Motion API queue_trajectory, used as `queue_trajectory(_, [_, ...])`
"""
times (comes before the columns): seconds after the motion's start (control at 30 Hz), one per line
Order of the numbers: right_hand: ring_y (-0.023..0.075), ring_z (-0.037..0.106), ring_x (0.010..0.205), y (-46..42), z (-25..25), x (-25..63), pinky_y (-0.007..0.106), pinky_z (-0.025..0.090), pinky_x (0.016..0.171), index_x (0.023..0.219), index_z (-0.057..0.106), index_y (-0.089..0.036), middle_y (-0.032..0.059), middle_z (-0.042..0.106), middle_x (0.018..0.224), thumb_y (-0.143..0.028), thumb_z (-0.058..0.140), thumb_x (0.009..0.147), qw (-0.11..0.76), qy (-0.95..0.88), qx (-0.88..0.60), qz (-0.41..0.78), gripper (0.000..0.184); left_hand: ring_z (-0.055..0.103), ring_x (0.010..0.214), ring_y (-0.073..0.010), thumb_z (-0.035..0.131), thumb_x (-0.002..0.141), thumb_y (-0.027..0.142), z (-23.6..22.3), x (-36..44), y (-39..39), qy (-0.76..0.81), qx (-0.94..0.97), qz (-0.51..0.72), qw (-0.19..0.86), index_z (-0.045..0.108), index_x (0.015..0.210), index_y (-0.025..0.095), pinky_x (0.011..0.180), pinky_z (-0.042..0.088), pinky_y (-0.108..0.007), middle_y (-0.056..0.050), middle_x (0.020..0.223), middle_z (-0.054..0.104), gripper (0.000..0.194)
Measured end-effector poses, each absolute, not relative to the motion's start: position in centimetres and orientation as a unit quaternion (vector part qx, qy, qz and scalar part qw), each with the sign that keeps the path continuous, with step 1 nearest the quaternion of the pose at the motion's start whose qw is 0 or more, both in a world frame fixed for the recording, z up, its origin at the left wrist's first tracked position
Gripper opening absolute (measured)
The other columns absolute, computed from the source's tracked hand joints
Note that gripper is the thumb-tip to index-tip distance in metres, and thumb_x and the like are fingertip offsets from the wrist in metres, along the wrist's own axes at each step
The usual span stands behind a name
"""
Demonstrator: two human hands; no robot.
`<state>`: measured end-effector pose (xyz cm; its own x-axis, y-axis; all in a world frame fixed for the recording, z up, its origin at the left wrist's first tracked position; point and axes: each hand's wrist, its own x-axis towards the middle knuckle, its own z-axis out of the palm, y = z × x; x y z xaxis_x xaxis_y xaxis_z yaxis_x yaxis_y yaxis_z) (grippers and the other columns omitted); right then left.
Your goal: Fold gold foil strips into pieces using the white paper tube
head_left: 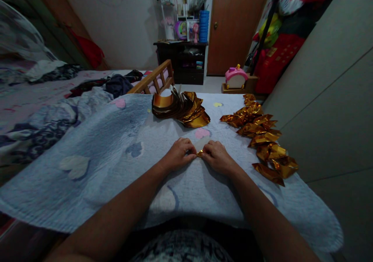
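Both hands meet at the middle of the blue cloth, pinching a small sheet of gold foil paper (199, 153) between them. My left hand (182, 152) grips its left edge with thumb and fingers, and my right hand (216, 156) grips the right edge. A pale part of the sheet shows just beyond the fingertips; most of the rest is hidden by the hands. Ahead lies a fanned stack of gold foil paper (194, 112), some of it curled. To the right, folded gold foil pieces (264, 133) with pointed ends lie in a long heap.
A light-blue quilted cloth (113, 165) with heart shapes covers the surface. Beyond its left side are a wooden rail (155, 77) and a bed with rumpled clothes (96, 95). A pink toy (235, 78) and dark cabinet (180, 62) stand at the back; a pale panel (329, 91) rises at right.
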<state>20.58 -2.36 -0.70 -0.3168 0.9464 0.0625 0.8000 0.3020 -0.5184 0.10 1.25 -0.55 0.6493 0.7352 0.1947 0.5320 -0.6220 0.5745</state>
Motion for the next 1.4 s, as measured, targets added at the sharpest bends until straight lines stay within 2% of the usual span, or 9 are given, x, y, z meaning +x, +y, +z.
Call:
queue_trajectory(0.17, [0.0193,0.051,0.088,-2.4,-1.0,20.3,0.032,0.033,0.078,0.079,0.066,-0.018,0.0066,0.061,0.092,-0.024,0.06,0.093,0.194,-0.774,-0.572,0.191,0.016,0.057,0.092,-0.0217,0.065,0.089,0.029,-0.5,0.4,1.1,0.369,0.876,0.207,0.23,0.07,0.08,0.018,0.088,0.042,-0.038,-0.005,0.087,0.064,0.015])
queue_trajectory(0.33, [0.0204,0.05,0.089,-2.5,-0.9,20.0,0.032,0.032,0.077,0.08,0.065,-0.018,0.0065,0.058,0.092,-0.021,0.063,0.089,0.197,-0.759,-0.594,0.182,0.01,0.055,0.092,-0.0222,0.065,0.087,0.027,-0.7,0.7,1.0,0.388,0.872,0.201,0.219,0.069,0.08,0.019,0.087,0.042,-0.037,-0.004,0.088,0.062,0.011])
queue_trajectory(0.63, [0.0211,0.05,0.09,-2.7,-0.5,19.3,0.032,0.031,0.077,0.082,0.067,-0.017,0.0075,0.06,0.094,-0.02,0.061,0.089,0.168,-0.744,-0.626,0.16,0.009,0.054,0.097,-0.0237,0.067,0.084,0.024,-0.1,1.1,0.6,0.434,0.853,0.18,0.228,0.068,0.077,0.018,0.089,0.043,-0.037,-0.005,0.09,0.06,0.009])
queue_trajectory(1.1, [0.0218,0.053,0.095,-2.6,-0.4,18.8,0.033,0.033,0.081,0.085,0.069,-0.017,0.0094,0.063,0.099,-0.02,0.056,0.089,0.154,-0.73,-0.648,0.153,0.014,0.051,0.101,-0.025,0.055,0.092,0.029,-0.1,1.7,0.2,0.462,0.858,0.129,0.183,0.067,0.083,0.018,0.092,0.041,-0.04,-0.007,0.097,0.058,0.018])
queue_trajectory(1.4, [0.0218,0.054,0.093,-2.7,-0.6,18.7,0.033,0.034,0.081,0.083,0.068,-0.018,0.0086,0.063,0.098,-0.019,0.057,0.088,0.161,-0.722,-0.657,0.143,0.013,0.05,0.102,-0.0253,0.054,0.093,0.028,-0.3,2.1,-0.3,0.488,0.853,0.113,0.148,0.066,0.087,0.019,0.09,0.04,-0.04,-0.008,0.101,0.059,0.015])
